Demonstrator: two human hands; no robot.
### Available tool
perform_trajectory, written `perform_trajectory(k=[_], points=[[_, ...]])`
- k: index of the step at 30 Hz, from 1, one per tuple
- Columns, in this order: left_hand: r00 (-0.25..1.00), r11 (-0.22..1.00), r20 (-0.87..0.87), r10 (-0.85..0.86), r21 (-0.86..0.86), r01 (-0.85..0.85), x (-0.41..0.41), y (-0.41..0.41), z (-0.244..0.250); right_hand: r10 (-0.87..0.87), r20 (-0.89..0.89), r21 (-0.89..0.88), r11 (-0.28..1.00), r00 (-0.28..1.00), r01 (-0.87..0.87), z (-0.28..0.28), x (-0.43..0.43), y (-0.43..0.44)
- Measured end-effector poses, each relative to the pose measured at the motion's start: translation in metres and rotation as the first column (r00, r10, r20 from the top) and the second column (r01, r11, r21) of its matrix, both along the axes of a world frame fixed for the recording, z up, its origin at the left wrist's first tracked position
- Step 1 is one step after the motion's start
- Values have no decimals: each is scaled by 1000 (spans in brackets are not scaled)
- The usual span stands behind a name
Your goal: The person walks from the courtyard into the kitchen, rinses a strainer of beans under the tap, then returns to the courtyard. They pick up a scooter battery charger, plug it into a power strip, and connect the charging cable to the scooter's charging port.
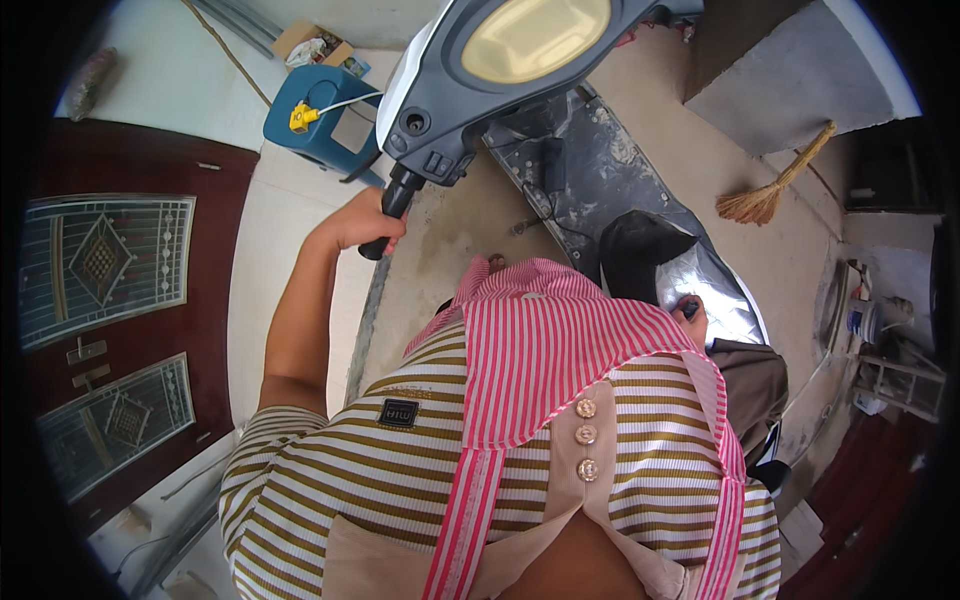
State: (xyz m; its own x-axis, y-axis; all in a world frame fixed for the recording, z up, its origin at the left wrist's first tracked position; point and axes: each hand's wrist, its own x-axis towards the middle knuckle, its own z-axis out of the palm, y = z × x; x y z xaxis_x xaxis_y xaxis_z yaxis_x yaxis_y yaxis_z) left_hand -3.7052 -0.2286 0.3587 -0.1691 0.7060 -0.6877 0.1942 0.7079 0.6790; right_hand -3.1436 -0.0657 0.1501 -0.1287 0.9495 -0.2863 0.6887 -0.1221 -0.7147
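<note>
My left hand (367, 223) is closed around the black handlebar grip (397, 202) of an electric scooter. Above that grip spreads the scooter's grey control panel (442, 112), with a yellowish display and a keyhole. At the right, beside the seat, my right hand (694, 319) holds a small dark object (690, 307) whose kind I cannot tell; my apron and body hide part of this hand. A black and silver cover (701, 281) lies just above it. The scuffed dark footboard (592, 157) runs between the panel and the cover, with a cable and a dark box on it.
A blue plastic stool (285, 105) bearing a yellow plug adapter (302, 118) stands near the handlebar. Behind it is an open cardboard box (300, 37). Dark red double doors (214, 300) are at the left. A straw broom (757, 202) leans at the right, near a grey block (795, 90).
</note>
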Motion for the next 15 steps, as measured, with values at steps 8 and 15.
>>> perform_trajectory(k=[8,15], points=[[996,999,87,-32,-16,34,6,-1,-9,10,-84,39,999,996,-6,-9,2,1],[1000,1000,-16,-8,10,9,19,-4,-6,-16,-135,60,998,991,25,-14,1,-1]])
